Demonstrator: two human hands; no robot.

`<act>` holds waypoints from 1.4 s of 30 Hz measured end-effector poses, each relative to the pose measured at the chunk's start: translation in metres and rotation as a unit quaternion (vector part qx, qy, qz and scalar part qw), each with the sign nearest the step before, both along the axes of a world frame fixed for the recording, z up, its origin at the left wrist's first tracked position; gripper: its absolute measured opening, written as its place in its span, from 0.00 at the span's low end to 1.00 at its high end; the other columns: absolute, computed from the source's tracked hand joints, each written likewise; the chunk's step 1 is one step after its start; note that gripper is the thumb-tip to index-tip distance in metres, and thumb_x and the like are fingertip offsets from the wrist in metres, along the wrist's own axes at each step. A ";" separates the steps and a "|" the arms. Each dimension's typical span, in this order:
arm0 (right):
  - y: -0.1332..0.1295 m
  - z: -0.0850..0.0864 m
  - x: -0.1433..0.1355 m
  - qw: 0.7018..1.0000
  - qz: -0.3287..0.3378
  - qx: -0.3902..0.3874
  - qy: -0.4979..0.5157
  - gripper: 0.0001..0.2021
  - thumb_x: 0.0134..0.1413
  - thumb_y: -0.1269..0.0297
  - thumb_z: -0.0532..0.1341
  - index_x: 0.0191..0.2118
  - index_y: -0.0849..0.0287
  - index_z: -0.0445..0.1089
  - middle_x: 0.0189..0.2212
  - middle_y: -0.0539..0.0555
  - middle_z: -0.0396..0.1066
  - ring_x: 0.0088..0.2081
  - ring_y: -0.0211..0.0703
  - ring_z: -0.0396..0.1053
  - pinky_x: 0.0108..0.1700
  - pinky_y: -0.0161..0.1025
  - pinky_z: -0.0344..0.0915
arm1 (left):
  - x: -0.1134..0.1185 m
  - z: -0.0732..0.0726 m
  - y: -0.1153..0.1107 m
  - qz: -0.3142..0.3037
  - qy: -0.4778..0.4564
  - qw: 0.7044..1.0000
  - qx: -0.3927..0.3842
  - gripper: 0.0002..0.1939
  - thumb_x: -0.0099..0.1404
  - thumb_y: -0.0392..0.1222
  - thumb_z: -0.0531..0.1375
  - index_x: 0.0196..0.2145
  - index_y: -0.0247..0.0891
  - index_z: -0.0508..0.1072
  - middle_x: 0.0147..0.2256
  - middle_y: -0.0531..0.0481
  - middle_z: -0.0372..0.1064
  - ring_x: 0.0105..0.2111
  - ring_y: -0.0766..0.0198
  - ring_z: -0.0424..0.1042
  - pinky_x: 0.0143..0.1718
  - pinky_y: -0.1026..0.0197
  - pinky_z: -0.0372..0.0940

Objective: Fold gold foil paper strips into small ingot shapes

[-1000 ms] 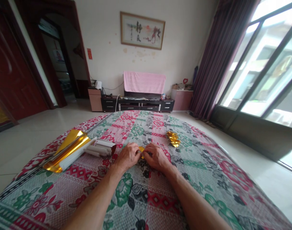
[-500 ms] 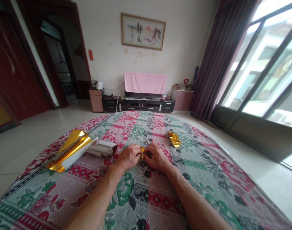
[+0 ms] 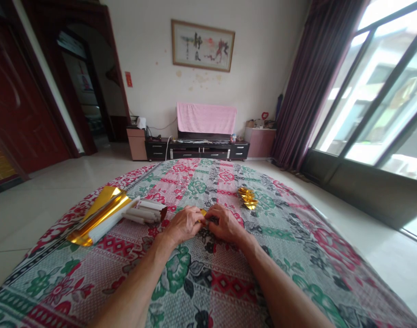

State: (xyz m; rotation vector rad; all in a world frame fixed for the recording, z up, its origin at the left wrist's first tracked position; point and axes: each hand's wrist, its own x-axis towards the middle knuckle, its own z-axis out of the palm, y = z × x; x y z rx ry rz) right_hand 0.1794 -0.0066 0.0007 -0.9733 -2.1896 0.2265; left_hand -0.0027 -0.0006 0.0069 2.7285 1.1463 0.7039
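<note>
My left hand (image 3: pixel 187 222) and my right hand (image 3: pixel 223 221) meet over the middle of the cloth-covered table. Between their fingertips is a small piece of gold foil paper (image 3: pixel 203 212), pinched from both sides. Most of the piece is hidden by the fingers. To the right and farther off lie several folded gold foil pieces (image 3: pixel 248 198) in a short row. On the left are a loose roll of gold foil paper (image 3: pixel 107 212) and, beside it, a bundle of white rolled tubes or sticks (image 3: pixel 145 211).
A patterned floral tablecloth (image 3: pixel 181 282) covers the round table. Beyond it stands a low black TV cabinet (image 3: pixel 201 150), with a pink cloth (image 3: pixel 207 117) draped over the screen above it. Tall windows (image 3: pixel 375 100) and a purple curtain (image 3: pixel 317 82) are on the right.
The fingers have shifted slightly around the gold foil paper, and a little less of it shows between them. The things on the table have stayed where they were.
</note>
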 end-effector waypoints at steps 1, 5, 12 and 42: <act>0.000 0.000 0.000 1.000 -0.001 0.000 0.002 0.09 0.42 0.77 0.58 0.30 0.60 0.70 0.29 0.52 0.67 0.33 0.38 0.63 0.37 0.35 0.60 | 0.000 -0.001 0.000 -0.001 0.004 1.000 0.002 0.08 0.58 0.36 0.56 0.32 0.42 0.75 0.34 0.50 0.69 0.40 0.62 0.67 0.44 0.60 0.61; 0.001 -0.001 0.000 1.000 -0.002 -0.002 0.005 0.09 0.42 0.78 0.58 0.31 0.60 0.71 0.30 0.52 0.68 0.34 0.38 0.64 0.38 0.35 0.61 | -0.001 -0.003 0.000 -0.006 0.012 1.000 0.012 0.08 0.60 0.38 0.55 0.33 0.42 0.75 0.33 0.50 0.69 0.39 0.63 0.66 0.44 0.61 0.61; 0.004 -0.001 0.003 1.000 0.005 -0.007 -0.001 0.11 0.47 0.78 0.55 0.31 0.60 0.72 0.32 0.52 0.69 0.35 0.37 0.66 0.40 0.35 0.62 | 0.004 -0.003 -0.007 0.033 0.028 0.998 0.045 0.09 0.63 0.40 0.52 0.34 0.41 0.73 0.34 0.49 0.67 0.39 0.62 0.64 0.41 0.61 0.61; 0.009 -0.005 0.002 1.000 -0.003 -0.009 0.018 0.11 0.47 0.79 0.56 0.31 0.59 0.73 0.31 0.52 0.69 0.35 0.37 0.66 0.40 0.36 0.63 | 0.017 -0.010 -0.004 0.146 -0.049 0.987 0.038 0.07 0.58 0.32 0.52 0.24 0.37 0.66 0.29 0.49 0.63 0.34 0.63 0.64 0.38 0.61 0.60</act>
